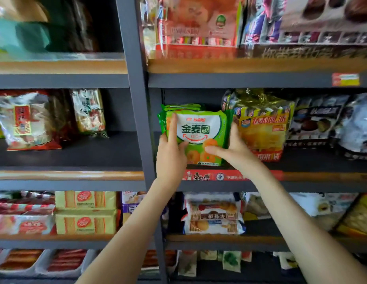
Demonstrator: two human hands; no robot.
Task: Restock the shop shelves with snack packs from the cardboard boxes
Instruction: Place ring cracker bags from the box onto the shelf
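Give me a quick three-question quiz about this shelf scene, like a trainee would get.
1. True or false: the left hand and right hand both hold the green pack.
2. Which stands just right of it? A yellow pack; B purple pack; C pink pack.
3. What colour are the rear packs behind it?
Key: 1 true; 2 A; 3 green.

"金麦圈" and "达利园" on the green snack pack (201,136); "康师傅" on the red shelf-edge strip (201,176)
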